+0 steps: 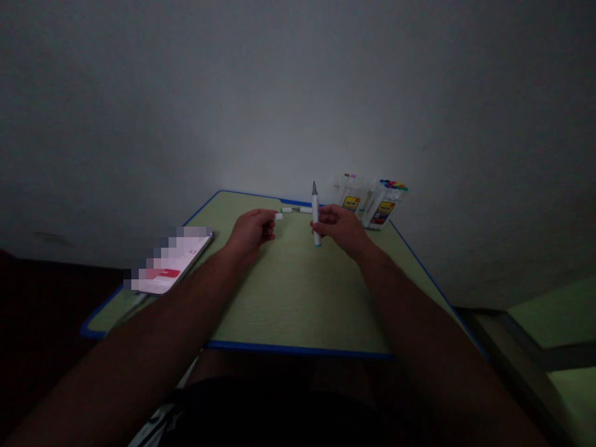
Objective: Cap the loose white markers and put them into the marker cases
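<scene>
Upright in my right hand (pixel 339 226) is a white marker (pixel 316 214), pinched between thumb and fingers. Its dark tip points up, bare of a cap, and a light blue band shows at the lower end. My left hand (pixel 254 231) is closed on a small white marker cap (pixel 278 216) that sticks out past the thumb and forefinger. Both hands are above the table, a short way apart. Behind them another white marker (pixel 305 210) with a green end lies on the table near the back edge.
Two clear cases stand at the back right: one case (pixel 351 197) with few markers showing, another (pixel 385 205) full of colored caps. A lit phone or tablet (pixel 174 264) with a cable lies on the left. The green table (pixel 298 310) has a blue rim and meets a wall (pixel 279 93).
</scene>
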A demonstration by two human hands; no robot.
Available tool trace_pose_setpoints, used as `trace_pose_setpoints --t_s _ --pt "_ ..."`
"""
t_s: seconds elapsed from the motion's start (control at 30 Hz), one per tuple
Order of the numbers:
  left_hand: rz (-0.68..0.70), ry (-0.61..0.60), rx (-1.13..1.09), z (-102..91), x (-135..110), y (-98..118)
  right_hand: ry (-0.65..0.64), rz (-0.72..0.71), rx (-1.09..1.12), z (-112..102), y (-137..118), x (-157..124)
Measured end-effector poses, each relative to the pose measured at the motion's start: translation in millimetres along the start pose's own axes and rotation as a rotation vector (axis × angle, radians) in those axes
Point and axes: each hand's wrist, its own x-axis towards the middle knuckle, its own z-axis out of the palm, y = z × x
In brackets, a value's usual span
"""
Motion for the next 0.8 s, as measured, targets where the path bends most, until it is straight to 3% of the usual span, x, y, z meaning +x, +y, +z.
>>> trace_pose_setpoints --t_s 0.8 --pt "0.002 0.004 0.02 0.2 -0.4 0.5 -0.083 0.101 0.177 -4.1 -5.3 -3.1"
